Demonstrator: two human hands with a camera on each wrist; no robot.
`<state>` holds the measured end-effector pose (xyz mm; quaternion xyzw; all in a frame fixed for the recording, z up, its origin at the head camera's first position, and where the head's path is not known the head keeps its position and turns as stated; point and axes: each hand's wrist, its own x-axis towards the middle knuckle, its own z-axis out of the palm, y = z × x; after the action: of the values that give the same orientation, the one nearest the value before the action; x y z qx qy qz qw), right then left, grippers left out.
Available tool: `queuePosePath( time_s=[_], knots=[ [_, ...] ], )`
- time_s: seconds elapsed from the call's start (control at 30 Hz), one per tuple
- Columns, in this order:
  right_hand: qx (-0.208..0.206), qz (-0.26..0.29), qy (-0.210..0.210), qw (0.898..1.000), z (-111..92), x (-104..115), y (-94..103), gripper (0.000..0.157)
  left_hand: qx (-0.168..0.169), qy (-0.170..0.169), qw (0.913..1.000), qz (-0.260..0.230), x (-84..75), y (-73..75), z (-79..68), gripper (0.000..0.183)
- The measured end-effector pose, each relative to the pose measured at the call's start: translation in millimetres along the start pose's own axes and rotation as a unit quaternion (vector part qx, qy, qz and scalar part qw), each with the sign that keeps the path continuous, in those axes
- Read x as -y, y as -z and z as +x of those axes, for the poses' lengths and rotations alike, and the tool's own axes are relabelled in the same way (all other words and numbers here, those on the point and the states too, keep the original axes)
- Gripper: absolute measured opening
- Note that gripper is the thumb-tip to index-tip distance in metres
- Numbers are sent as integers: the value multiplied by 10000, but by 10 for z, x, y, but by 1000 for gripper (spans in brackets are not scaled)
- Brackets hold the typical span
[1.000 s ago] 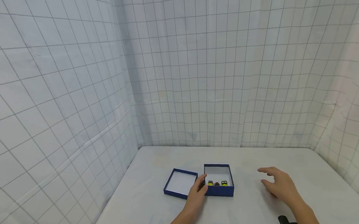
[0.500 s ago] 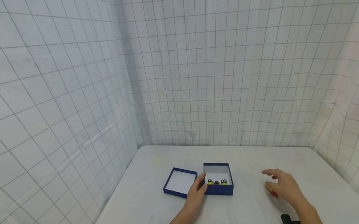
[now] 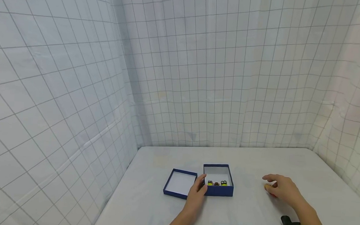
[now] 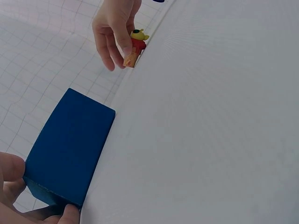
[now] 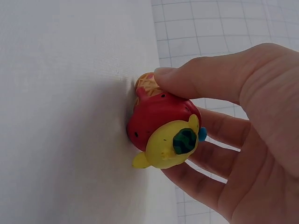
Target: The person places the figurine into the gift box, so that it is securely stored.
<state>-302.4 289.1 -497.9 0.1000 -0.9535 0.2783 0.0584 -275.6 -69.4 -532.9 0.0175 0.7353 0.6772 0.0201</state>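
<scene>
Far right on the table, my right hand (image 3: pixel 287 191) pinches a small toy figure (image 5: pixel 163 126) by its waffle-cone end, thumb in front and fingers behind. The figure has a red body and a yellow head with a dark green patch. It is close to the tabletop; whether it touches I cannot tell. My left hand (image 3: pixel 196 197) grips the left side of an open blue box (image 3: pixel 220 191) with a white inside. Seen from the left wrist, thumb and fingertips hold one end of the box (image 4: pixel 72 144). Several small yellow and brown figures (image 3: pixel 216 183) sit inside along its front wall.
A shallow blue lid (image 3: pixel 180 183), white side up, lies left of the box, its right edge partly behind my left hand. The white table (image 3: pixel 238 214) is bounded by white gridded cloth walls (image 3: pixel 218 77). A black wrist mount (image 3: pixel 289 223) is on my right wrist.
My right hand has shifted slightly right and towards me, and its thumb and fingers have come round the toy figure. The left hand stays at the box.
</scene>
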Motion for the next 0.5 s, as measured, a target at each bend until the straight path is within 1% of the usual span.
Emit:
queuePosePath(
  time_s=[0.27,0.5],
  knots=[
    [5,96,-179,9998,-1,-24,-5,39,8,-50,10000,-16,13,9,0,45],
    [166,-119,-359,9991,6,-29,13,42,4,-13,10000,7,5,1,5,46]
  ],
)
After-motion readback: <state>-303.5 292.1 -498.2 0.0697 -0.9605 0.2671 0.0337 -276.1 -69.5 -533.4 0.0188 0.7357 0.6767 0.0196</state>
